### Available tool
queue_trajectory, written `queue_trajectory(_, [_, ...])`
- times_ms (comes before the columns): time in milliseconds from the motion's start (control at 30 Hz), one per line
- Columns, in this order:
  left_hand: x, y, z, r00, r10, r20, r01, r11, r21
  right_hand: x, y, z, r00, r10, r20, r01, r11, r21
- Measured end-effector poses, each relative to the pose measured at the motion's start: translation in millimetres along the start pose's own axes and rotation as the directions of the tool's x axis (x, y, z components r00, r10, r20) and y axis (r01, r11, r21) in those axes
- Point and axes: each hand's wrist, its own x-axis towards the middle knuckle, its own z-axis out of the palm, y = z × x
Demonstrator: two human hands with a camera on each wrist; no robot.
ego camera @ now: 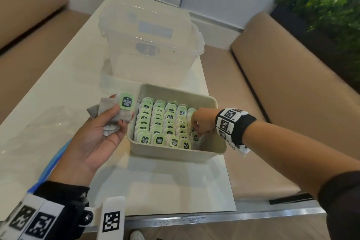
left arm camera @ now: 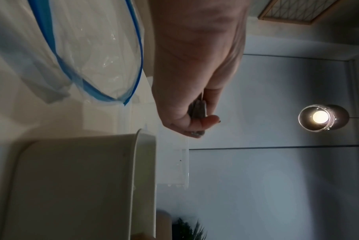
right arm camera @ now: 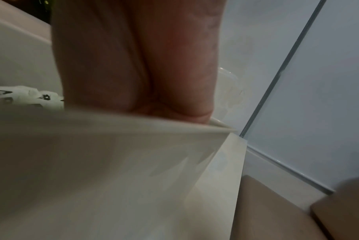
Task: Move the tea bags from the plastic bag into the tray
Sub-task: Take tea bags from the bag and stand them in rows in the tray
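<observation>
My left hand [ego camera: 115,117] hovers palm up just left of the tray and grips a small bunch of grey tea bags [ego camera: 109,111]; one green tag [ego camera: 126,101] sticks up from it. In the left wrist view the left hand [left arm camera: 197,123] curls its fingers round those tea bags [left arm camera: 199,110]. The beige tray [ego camera: 175,155] holds several neat rows of green-tagged tea bags [ego camera: 161,122]. My right hand [ego camera: 196,132] reaches down into the tray's right-hand column, fingers curled and pinching a tea bag [ego camera: 195,138]. The clear plastic bag [ego camera: 48,121] with a blue zip lies flat on the table, left of my left hand.
A clear lidded plastic box [ego camera: 150,45] stands on the table just behind the tray. Tan benches [ego camera: 292,93] flank the white table [ego camera: 81,64], with plants [ego camera: 327,9] at the far right. The right wrist view shows mostly palm [right arm camera: 137,65] and tray rim [right arm camera: 133,128].
</observation>
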Motion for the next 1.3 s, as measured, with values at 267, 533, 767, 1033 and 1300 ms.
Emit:
queue_trajectory(267, [-3,-11,17,0.999,-0.034,-0.022,0.035,0.996,0.085,-50,-31,-57,0.887,-0.16,-0.434,0.406,0.719,0.565])
queue_trajectory(533, [-12,-12,25,0.997,-0.071,0.037,0.067,0.994,0.087,-80,-72,-86,0.732,-0.228,-0.642,0.644,0.539,0.543])
queue_trajectory(767, [-12,0,9,0.997,-0.034,-0.076,0.041,0.995,0.088,-96,-50,-89,0.727,-0.201,-0.657,0.637,0.554,0.536])
queue_trajectory(1033, [-9,16,-7,1.0,-0.001,-0.015,0.002,0.996,0.089,-83,-13,-56,0.889,-0.139,-0.437,0.266,0.932,0.244])
queue_trajectory(1300, [-10,14,-8,1.0,-0.014,-0.002,0.015,0.995,0.102,-40,-7,-11,0.996,-0.093,-0.013,0.093,0.994,0.054])
